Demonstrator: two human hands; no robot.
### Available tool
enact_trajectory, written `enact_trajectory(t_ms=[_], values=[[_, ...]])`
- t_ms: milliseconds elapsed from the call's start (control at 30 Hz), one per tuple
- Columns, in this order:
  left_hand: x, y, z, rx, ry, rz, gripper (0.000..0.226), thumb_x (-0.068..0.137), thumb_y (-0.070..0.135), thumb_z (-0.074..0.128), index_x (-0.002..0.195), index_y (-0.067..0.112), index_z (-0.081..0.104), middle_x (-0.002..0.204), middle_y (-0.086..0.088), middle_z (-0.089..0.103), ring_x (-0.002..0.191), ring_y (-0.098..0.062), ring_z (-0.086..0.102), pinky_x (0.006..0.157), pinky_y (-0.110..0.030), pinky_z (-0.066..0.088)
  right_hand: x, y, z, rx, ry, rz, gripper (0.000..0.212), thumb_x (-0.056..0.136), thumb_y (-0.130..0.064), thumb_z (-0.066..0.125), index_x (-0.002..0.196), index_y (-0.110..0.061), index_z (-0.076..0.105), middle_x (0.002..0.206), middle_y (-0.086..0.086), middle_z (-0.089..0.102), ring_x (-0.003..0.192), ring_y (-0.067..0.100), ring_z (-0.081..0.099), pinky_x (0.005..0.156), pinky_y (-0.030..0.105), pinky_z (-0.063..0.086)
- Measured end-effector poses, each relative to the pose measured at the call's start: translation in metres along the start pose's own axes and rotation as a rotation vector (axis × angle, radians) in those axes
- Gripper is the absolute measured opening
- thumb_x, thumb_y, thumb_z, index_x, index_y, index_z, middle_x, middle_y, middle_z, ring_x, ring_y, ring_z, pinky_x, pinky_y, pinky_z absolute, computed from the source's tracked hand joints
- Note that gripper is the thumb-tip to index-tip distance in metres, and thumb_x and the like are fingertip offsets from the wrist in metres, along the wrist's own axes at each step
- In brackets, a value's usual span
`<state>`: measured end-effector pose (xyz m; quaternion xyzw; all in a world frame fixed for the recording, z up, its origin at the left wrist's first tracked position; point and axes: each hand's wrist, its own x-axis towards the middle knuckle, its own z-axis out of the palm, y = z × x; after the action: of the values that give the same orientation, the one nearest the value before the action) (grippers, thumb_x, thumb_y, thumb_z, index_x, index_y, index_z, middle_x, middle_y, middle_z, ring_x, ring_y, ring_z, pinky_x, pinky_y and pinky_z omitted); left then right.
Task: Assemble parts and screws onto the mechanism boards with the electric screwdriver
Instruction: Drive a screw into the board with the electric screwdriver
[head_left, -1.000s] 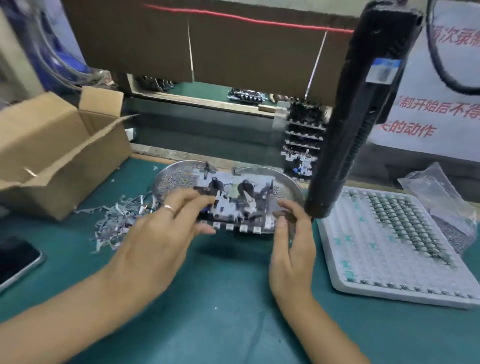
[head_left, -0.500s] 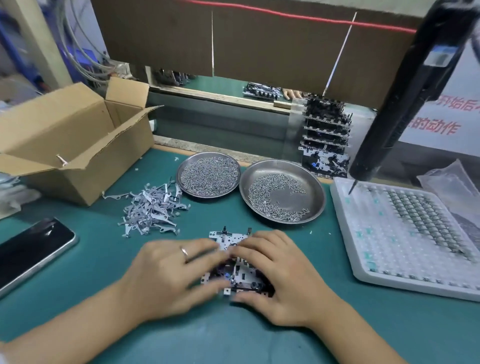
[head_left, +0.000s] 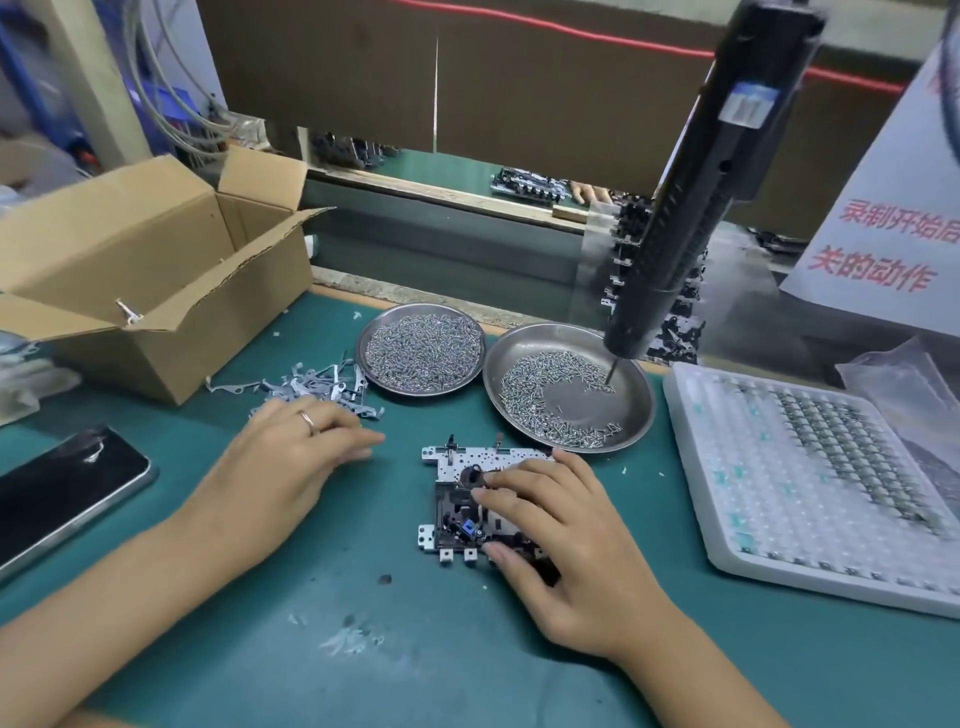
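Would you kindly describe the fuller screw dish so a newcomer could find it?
Start at the open cardboard box at the mat's back left. Two round steel dishes sit to its right; take the nearer, smaller dish. Screws cover its whole floor, whereas the larger dish shows bare metal.

Bright, even overhead light, soft shadows (edges bend, slight motion blur)

Mechanism board (head_left: 457, 467) flat on the green mat (head_left: 415, 649), right hand (head_left: 566, 551) resting on it with fingers spread; left hand (head_left: 280, 467) left of the board, beside the metal parts (head_left: 311, 389); two screw dishes (head_left: 623, 431) beyond; electric screwdriver (head_left: 696, 192) hanging over the right dish
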<state>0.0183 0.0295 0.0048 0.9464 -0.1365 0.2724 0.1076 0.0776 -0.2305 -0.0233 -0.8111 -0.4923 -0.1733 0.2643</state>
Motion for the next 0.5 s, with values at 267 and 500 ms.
enact_trajectory(t_ms=[267,500], values=[[0.031,0.038,-0.013,-0.830,0.189,-0.470,0.021,0.079,0.029,0.060,0.091,0.040,0.074,0.085,0.007,0.066,0.073,-0.002,0.057,0.069,-0.010,0.041,0.006,-0.013,-0.003,0.426,0.276,0.237,0.025,0.095,-0.019,0.050,0.112,-0.013,0.066,0.108,-0.003,0.066,0.104,0.013,0.061,0.091,0.026,0.046],[0.036,0.093,0.027,-0.913,0.274,-0.248,0.020,0.084,0.019,0.062,0.100,0.023,0.073,0.094,0.012,0.065,0.090,-0.002,0.062,0.079,-0.009,0.044,0.020,-0.037,-0.003,1.150,0.367,0.556,0.026,0.081,-0.004,0.066,0.105,-0.015,0.066,0.094,-0.001,0.073,0.088,0.011,0.068,0.076,0.020,0.053]])
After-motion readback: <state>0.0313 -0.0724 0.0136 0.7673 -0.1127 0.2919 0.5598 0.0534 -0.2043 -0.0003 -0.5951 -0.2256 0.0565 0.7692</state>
